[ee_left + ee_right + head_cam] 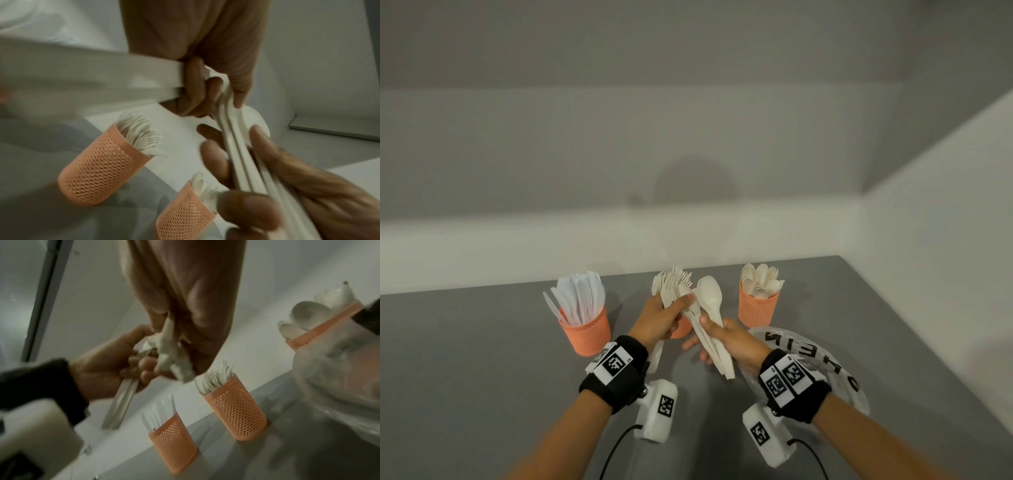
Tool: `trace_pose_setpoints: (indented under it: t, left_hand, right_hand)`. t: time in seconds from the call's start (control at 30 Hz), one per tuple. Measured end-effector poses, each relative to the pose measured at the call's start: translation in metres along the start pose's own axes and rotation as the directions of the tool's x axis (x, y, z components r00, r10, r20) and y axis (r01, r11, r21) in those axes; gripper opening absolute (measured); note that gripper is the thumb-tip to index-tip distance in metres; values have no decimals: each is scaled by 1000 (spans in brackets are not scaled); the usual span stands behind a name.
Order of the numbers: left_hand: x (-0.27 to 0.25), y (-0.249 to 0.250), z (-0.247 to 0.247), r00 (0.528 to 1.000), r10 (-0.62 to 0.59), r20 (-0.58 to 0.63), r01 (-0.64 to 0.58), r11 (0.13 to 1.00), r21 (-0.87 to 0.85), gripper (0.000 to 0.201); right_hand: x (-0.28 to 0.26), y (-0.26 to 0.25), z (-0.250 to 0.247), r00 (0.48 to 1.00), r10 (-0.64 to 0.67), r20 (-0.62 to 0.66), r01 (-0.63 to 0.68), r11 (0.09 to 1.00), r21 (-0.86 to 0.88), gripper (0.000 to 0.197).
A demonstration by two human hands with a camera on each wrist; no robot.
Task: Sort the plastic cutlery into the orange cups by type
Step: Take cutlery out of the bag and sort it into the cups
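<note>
Three orange mesh cups stand on the grey table [482, 359]: the knife cup [585, 330] on the left, the fork cup [683, 330] mostly hidden behind my left hand, the spoon cup [758, 308] on the right. My left hand [664, 318] grips a bundle of white cutlery [658, 353] whose handles stick out below it; fork heads [671, 282] show above it. My right hand [726, 339] holds several white spoons [710, 301], thumb on top. The two bundles touch between the hands. The left wrist view shows the spoon handles [240, 154] and the right hand [287, 178].
A clear plastic bag [808, 353] with black letters lies right of my right hand, close to the spoon cup. White walls close the table at the back and right. The right wrist view shows the knife cup [172, 441] and fork cup [234, 412] below the hands.
</note>
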State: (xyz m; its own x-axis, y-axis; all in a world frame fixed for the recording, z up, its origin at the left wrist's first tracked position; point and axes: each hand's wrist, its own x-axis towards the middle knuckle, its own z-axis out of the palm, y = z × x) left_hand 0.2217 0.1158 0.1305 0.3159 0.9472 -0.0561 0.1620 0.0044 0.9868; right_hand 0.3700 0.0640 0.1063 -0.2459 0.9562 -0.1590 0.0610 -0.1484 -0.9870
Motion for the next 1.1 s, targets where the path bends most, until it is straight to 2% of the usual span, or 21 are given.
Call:
trace_pose_setpoints:
  t: [0.1,0.17,0.23,0.3,0.4,0.47,0.53,0.6,0.67,0.73,0.77,0.8,0.87,0.9,1.0,1.03,1.1]
  left_hand:
    - [0,-2,-10,988,-41,149,48,998,-41,29]
    - [0,1,-14,972,-48,229,65,996,-66,29]
    - [2,3,-17,970,-54,238,80,992,-98,30]
    - [5,4,-18,980,-70,186,94,988,-121,29]
    - [8,5,-13,995,-105,-6,104,991,-90,23]
    - [9,6,-7,984,-107,-143,102,994,-44,25]
    - [10,5,0,974,-110,-201,102,994,-49,31]
    - [8,8,5,969,-138,-207,122,989,-86,43]
    - [7,12,10,970,-171,-175,153,982,-110,50]
    - [7,15,10,976,-182,-121,169,979,-111,51]
    - [8,15,9,980,-178,-86,169,981,-96,50]
    - [9,14,7,983,-176,-49,173,983,-64,47]
    - [10,13,1,982,-187,-1,186,982,42,36]
    - [10,12,0,983,-184,3,184,980,81,32]
    - [7,10,1,990,-134,-35,135,989,59,31]
    - [5,10,3,993,-110,-52,112,993,35,31]
    - [4,10,7,995,-66,-77,67,998,13,33]
  right_hand:
    - [-5,-9,-5,985,72,157,-92,989,119,29]
    - [-7,-13,-5,973,99,208,-145,964,221,30]
    - [-7,-17,-2,977,99,189,-154,940,304,32]
    - [-5,-17,2,993,56,106,-85,952,294,33]
    - [0,-16,7,999,-28,-28,32,984,175,28]
    - [4,-13,10,990,-64,-125,69,997,39,23]
    - [8,-8,11,969,-115,-220,86,987,-134,21]
    - [10,-3,10,944,-204,-260,115,940,-320,22]
    - [9,0,9,932,-282,-230,127,844,-521,23]
    - [5,1,8,930,-303,-210,106,764,-636,25]
    - [4,2,7,929,-302,-214,95,754,-650,22]
    - [4,6,5,928,-302,-216,94,754,-650,18]
    - [4,10,0,929,-312,-198,121,762,-636,35]
    - [4,10,-2,939,-288,-187,126,795,-593,41]
    - [-2,-1,-4,986,-106,-129,74,970,-230,36]
    - [-3,-4,-6,996,-49,-77,38,990,-139,37]
    - [-6,-8,-9,998,36,47,-33,997,-64,42]
